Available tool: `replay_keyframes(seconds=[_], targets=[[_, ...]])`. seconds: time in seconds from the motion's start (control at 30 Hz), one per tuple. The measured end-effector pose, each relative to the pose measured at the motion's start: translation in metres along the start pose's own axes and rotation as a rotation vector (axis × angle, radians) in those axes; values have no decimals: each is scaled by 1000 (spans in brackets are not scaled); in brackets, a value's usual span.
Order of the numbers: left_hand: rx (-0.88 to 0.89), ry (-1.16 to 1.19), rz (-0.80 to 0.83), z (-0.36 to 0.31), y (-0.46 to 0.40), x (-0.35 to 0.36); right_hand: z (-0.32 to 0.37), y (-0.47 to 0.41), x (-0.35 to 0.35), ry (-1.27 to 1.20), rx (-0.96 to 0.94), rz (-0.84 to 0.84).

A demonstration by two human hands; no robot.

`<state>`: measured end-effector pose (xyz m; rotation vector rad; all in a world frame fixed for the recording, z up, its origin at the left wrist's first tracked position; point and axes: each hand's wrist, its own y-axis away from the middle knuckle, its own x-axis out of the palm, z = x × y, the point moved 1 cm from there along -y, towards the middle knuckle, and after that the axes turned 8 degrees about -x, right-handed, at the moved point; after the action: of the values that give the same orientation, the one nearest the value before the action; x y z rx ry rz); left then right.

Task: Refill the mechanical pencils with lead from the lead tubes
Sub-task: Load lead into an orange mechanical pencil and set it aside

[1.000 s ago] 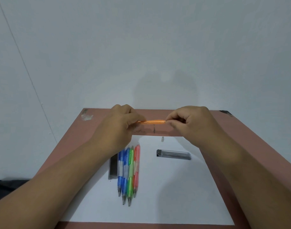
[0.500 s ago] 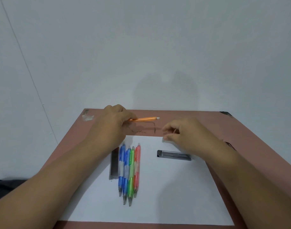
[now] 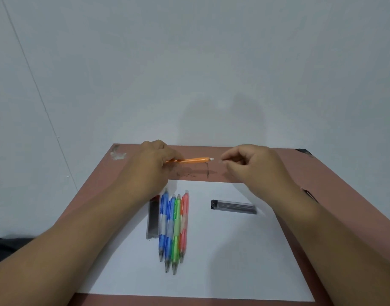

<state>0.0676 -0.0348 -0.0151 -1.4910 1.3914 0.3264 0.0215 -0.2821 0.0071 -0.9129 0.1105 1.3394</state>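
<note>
On the white sheet [image 3: 211,257], 2 lead tubes [image 3: 233,207] apparently hold leads; left fingers [image 3: 167,156] grip orange pencil [image 3: 194,160], right fingers [image 3: 230,157] pinched.

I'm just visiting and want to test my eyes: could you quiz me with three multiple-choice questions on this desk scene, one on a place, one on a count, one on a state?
1. Where is the orange pencil?
A. on the paper
B. in the left hand
C. in the right hand

2. How many pencils lie in the row on the white paper?
A. two
B. four
C. six

3. The lead tube near the right forearm is:
A. lying flat
B. standing upright
C. held

Answers: B, left fingers grip it; B, two blue, one green, one red; A, it rests untouched on the paper.
</note>
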Motion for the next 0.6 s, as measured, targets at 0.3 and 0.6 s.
replay_keyframes(seconds=[0.3, 0.6], targets=[[-11, 16, 3, -7, 2, -3, 6, -1, -1, -177, 71, -48], [-11, 32, 4, -14, 4, -6, 7, -1, 1, -194, 83, -29]])
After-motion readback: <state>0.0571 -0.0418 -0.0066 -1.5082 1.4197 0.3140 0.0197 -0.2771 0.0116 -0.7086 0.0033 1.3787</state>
